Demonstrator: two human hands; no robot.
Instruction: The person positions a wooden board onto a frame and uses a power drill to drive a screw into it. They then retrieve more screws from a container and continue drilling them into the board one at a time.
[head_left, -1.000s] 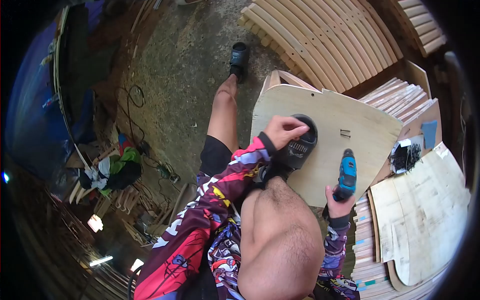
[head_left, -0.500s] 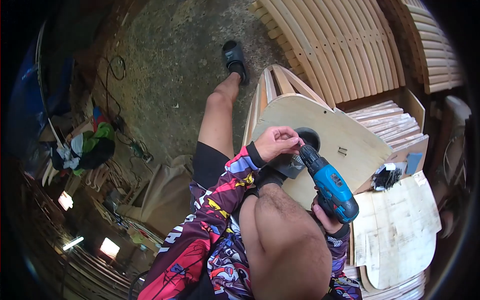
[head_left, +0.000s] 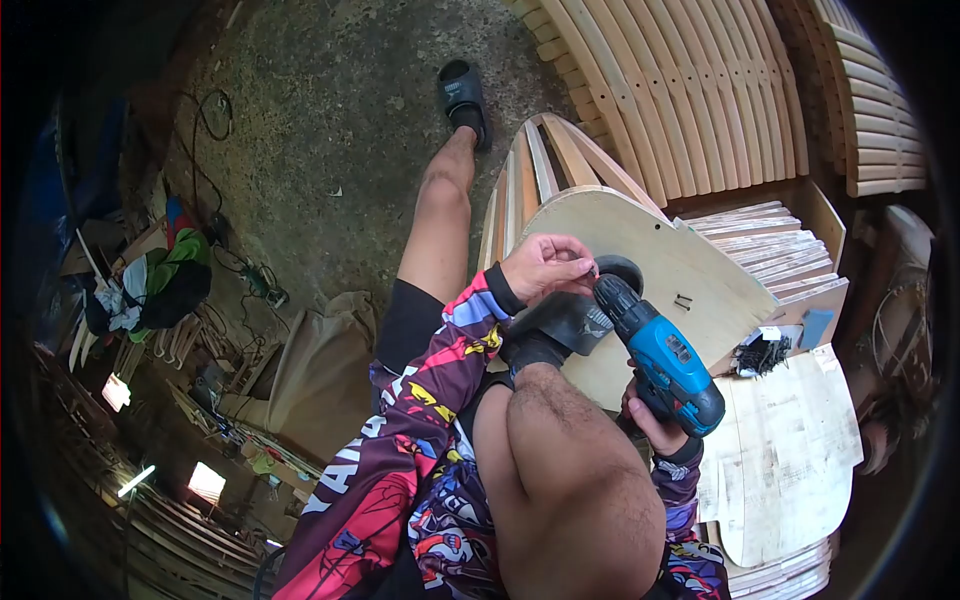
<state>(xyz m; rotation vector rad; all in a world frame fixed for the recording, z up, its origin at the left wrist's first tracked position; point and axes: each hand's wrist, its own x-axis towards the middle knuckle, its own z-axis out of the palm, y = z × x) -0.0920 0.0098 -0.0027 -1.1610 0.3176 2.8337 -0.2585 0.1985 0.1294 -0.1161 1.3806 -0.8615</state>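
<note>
My right hand (head_left: 654, 424) grips the handle of a blue and black cordless drill (head_left: 672, 358), its chuck pointing up and left. At the chuck's tip, my left hand (head_left: 548, 268) has thumb and fingertips pinched together around something too small to make out. Both are above a pale plywood panel (head_left: 706, 272), which has a small dark hole near its upper edge. A couple of screws (head_left: 683, 301) lie loose on the panel. My foot, in a black slide sandal (head_left: 566, 322), rests on the panel just below my left hand.
Curved wooden slats (head_left: 690, 110) are stacked at the top right. A box of white-streaked wood strips (head_left: 770, 240) stands beside the panel, near a pile of black screws (head_left: 762, 353). More plywood pieces (head_left: 785, 450) lie lower right. Cords (head_left: 212, 115) trail over the floor at left.
The view has shifted slightly. My left fingers stay pinched at the drill's tip, and the drill keeps nearly the same position and angle over the panel.
</note>
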